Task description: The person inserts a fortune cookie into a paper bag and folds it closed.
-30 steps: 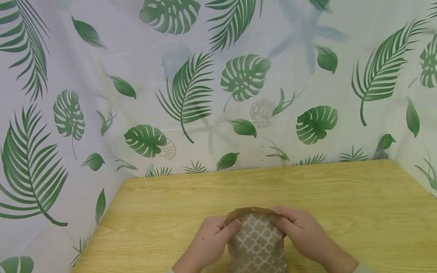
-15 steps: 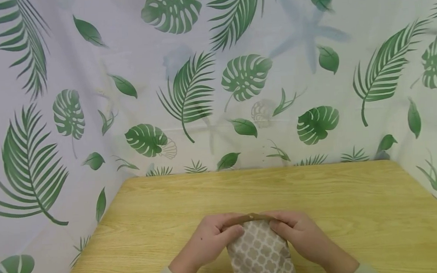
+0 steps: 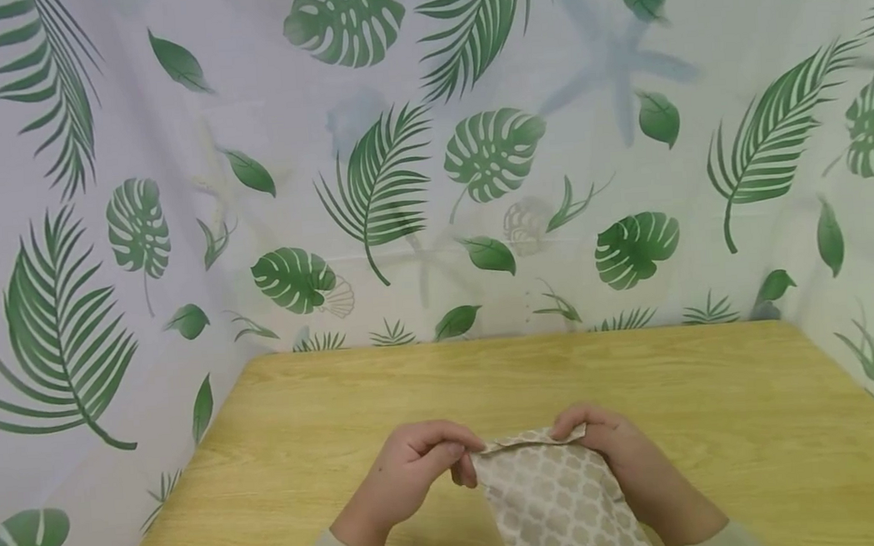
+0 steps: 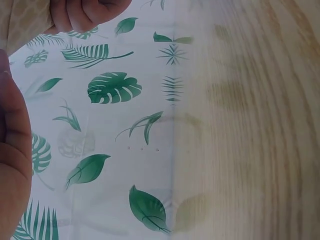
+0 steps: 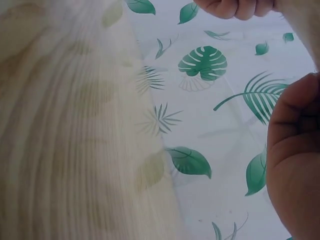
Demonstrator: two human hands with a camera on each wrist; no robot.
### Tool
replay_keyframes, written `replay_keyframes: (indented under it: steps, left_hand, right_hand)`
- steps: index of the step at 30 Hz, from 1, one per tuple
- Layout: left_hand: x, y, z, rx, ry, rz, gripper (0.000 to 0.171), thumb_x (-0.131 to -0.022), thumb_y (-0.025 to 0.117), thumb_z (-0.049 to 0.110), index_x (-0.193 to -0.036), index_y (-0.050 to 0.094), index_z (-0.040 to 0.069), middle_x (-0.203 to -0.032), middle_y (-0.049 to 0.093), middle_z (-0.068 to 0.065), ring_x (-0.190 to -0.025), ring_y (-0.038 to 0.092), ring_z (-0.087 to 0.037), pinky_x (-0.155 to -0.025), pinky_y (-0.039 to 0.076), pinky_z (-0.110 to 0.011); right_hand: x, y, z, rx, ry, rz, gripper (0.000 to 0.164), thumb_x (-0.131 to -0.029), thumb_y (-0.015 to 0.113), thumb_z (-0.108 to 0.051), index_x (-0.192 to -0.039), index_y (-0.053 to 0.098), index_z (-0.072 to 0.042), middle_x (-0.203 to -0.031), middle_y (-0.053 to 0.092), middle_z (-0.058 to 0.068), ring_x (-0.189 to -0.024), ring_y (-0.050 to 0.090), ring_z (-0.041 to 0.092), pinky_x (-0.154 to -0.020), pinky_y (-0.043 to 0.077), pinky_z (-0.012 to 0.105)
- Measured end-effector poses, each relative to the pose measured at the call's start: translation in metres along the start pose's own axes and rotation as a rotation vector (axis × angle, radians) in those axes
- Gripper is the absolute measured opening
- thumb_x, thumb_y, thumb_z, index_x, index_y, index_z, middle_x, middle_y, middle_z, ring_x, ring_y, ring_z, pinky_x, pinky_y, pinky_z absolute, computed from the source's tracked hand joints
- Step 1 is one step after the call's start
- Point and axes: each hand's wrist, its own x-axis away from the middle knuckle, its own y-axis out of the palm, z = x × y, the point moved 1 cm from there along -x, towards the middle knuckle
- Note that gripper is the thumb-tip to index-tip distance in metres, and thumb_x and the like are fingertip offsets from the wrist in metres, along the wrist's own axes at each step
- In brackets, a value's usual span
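Observation:
A beige paper bag (image 3: pixel 559 499) with a white lattice pattern hangs at the bottom middle of the head view, its lower end cut off by the frame. A narrow strip along its top edge is folded over. My left hand (image 3: pixel 419 479) pinches the top left corner between thumb and fingers. At the top right, my right hand (image 3: pixel 629 462) grips the fold, its fingers curled over the edge. In the left wrist view, part of the bag (image 4: pixel 25 22) shows at the upper left corner. The right wrist view catches the bag (image 5: pixel 302 22) at the upper right.
A wood-grain table (image 3: pixel 325 405) lies beneath the hands. Behind and on both sides hangs a white curtain (image 3: pixel 416 174) printed with green leaves, reaching down to the table's back edge.
The bag's brown inner top edge has disappeared, and a patterned folded strip shows there. The bag now slants down to the right. My hands have moved apart, the right fingers now over the fold.

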Motion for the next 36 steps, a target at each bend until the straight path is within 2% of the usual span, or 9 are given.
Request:
replay_keyframes:
  steps: [3,7,9,11,15,19,23,28,36]
  left_hand:
    - [-0.001,0.000,0.001,0.017,0.008,0.022,0.024,-0.107,0.048,0.008,-0.119,0.065,-0.002,-0.085,0.066,-0.020,-0.076,0.066,-0.021,-0.070,0.058,-0.036]
    - [-0.004,0.002,0.003,-0.032,-0.127,0.016,0.032,-0.105,0.055,0.019,-0.136,0.059,0.012,-0.090,0.063,-0.008,-0.074,0.063,-0.018,-0.066,0.055,-0.029]
    - [-0.006,0.005,0.004,-0.062,-0.198,-0.024,0.036,-0.104,0.058,0.022,-0.140,0.059,0.018,-0.095,0.065,-0.004,-0.076,0.064,-0.013,-0.067,0.056,-0.029]
    - [-0.006,0.008,0.004,-0.115,-0.222,-0.061,0.035,-0.104,0.057,0.021,-0.138,0.062,0.020,-0.104,0.069,-0.001,-0.078,0.064,-0.011,-0.069,0.057,-0.030]
    - [-0.004,0.009,0.005,-0.123,-0.141,-0.064,0.030,-0.104,0.051,0.009,-0.125,0.072,0.012,-0.118,0.071,-0.003,-0.078,0.062,-0.009,-0.072,0.056,-0.031]
    - [-0.003,0.010,0.005,-0.102,-0.051,-0.071,0.029,-0.102,0.048,0.002,-0.114,0.075,0.003,-0.110,0.073,-0.009,-0.072,0.058,-0.008,-0.070,0.054,-0.028]
    - [-0.002,0.010,0.004,-0.081,-0.026,-0.092,0.026,-0.101,0.050,0.001,-0.110,0.074,0.000,-0.105,0.073,-0.011,-0.086,0.066,-0.010,-0.076,0.058,-0.032]
    - [-0.001,0.009,0.002,-0.129,-0.024,-0.094,0.021,-0.102,0.053,0.009,-0.106,0.074,0.003,-0.100,0.073,-0.009,-0.085,0.065,-0.008,-0.074,0.058,-0.031]
    - [-0.003,0.009,-0.001,-0.156,-0.211,-0.048,0.015,-0.107,0.051,0.024,-0.108,0.057,0.010,-0.090,0.065,0.000,-0.071,0.059,-0.008,-0.069,0.056,-0.030]
  right_hand:
    - [0.000,0.000,-0.001,-0.034,0.009,-0.002,0.032,-0.109,0.036,-0.010,-0.109,0.068,-0.015,-0.115,0.061,0.002,-0.092,0.066,0.015,-0.076,0.058,0.031]
    - [-0.003,0.003,0.000,-0.014,-0.037,-0.041,0.032,-0.110,0.033,-0.009,-0.112,0.065,-0.011,-0.114,0.061,0.005,-0.087,0.068,0.016,-0.072,0.059,0.031]
    - [-0.004,0.004,0.000,0.014,-0.059,-0.058,0.034,-0.110,0.031,-0.007,-0.115,0.065,-0.010,-0.115,0.062,0.006,-0.087,0.068,0.017,-0.071,0.059,0.031]
    - [-0.005,0.006,0.000,0.048,-0.073,-0.067,0.034,-0.110,0.031,-0.007,-0.117,0.064,-0.009,-0.116,0.063,0.007,-0.089,0.068,0.018,-0.072,0.059,0.032]
    - [-0.005,0.007,0.001,0.085,-0.092,-0.088,0.035,-0.109,0.030,-0.003,-0.117,0.064,-0.006,-0.116,0.063,0.007,-0.091,0.067,0.018,-0.073,0.059,0.031]
    - [-0.004,0.009,0.004,0.049,-0.082,-0.087,0.034,-0.107,0.030,0.000,-0.110,0.064,-0.006,-0.110,0.062,0.005,-0.091,0.065,0.015,-0.074,0.058,0.029]
    - [-0.004,0.009,0.005,0.066,-0.063,-0.065,0.033,-0.106,0.031,0.000,-0.104,0.064,-0.007,-0.105,0.062,0.003,-0.090,0.063,0.013,-0.074,0.057,0.028]
    - [-0.005,0.011,0.003,0.118,-0.050,-0.077,0.031,-0.105,0.031,0.000,-0.103,0.062,-0.005,-0.102,0.062,0.004,-0.087,0.063,0.015,-0.069,0.057,0.029]
    - [-0.006,0.019,0.002,0.499,-0.082,0.075,0.026,-0.105,0.038,-0.001,-0.099,0.062,-0.007,-0.101,0.062,0.009,-0.081,0.061,0.017,-0.066,0.056,0.034]
